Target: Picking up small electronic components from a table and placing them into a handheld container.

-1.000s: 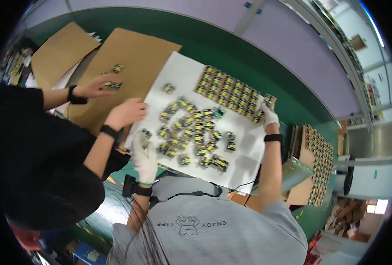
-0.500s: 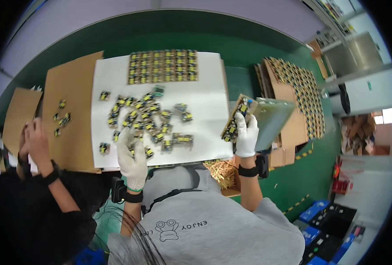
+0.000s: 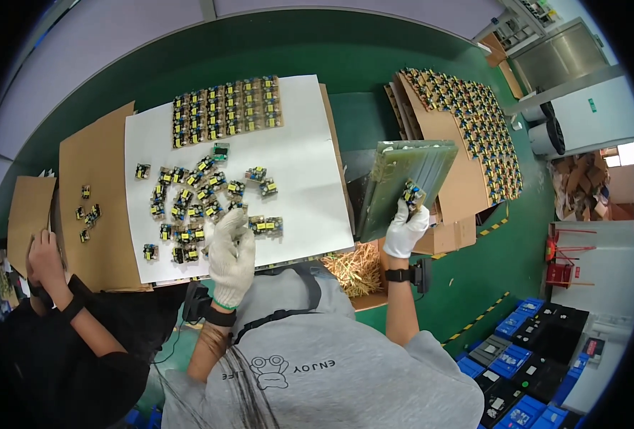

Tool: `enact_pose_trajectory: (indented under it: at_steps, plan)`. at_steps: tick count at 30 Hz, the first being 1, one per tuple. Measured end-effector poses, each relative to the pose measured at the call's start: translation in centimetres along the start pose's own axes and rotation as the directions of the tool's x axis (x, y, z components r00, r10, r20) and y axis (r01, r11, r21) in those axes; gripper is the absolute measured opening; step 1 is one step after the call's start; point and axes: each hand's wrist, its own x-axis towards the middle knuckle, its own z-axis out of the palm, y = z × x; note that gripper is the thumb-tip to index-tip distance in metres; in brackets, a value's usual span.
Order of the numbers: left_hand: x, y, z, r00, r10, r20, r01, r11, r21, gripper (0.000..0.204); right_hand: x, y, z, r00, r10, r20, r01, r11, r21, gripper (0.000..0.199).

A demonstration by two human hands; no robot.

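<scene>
My right hand, in a white glove, grips a small circuit board with a yellow-labelled part on it. The board stands in front of upright greenish translucent panels right of the table. My left hand, also gloved, is at the near edge of a white sheet, its fingers loosely bent and a little apart. Nothing shows in its fingers, though their undersides are hidden. Beside it lie many loose circuit boards, with a pair of joined ones just to its right.
Rows of boards lie along the sheet's far side. More cover a cardboard stack at right. A co-worker's hands are at left, near cardboard with several boards. A box of shredded straw-like filling stands below the table edge.
My right hand has moved slightly down and right; the long board strip seen in it earlier now shows only as a small board. My left hand has shifted right. The whole view has turned.
</scene>
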Motion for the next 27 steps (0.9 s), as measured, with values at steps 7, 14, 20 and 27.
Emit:
enact_pose_trajectory:
  at_steps: [7,14,20,27]
  plan:
    - [-0.4,-0.3,1.5,1.0,-0.025,0.017,0.024,1.0,0.016,0.039,0.6,-1.4,0.6,0.987,0.162,0.01,-0.162,0.987,-0.021,0.02]
    - [-0.7,-1.0,3.7,0.996,-0.081,-0.025,0.081,0.997,-0.015,0.035,1.4,1.4,0.1,0.943,0.287,0.17,-0.268,0.955,-0.126,0.03]
    - [-0.8,-0.6,6.0,0.993,-0.081,0.081,0.085,0.995,-0.047,0.041,0.8,1.0,1.3,0.862,0.495,0.112,-0.507,0.843,0.18,0.03]
    - [0.4,4.8,11.8,0.885,-0.033,0.464,-0.138,0.934,0.329,0.061,0.0,-3.5,-1.0,0.774,0.548,0.318,-0.609,0.504,0.612,0.044]
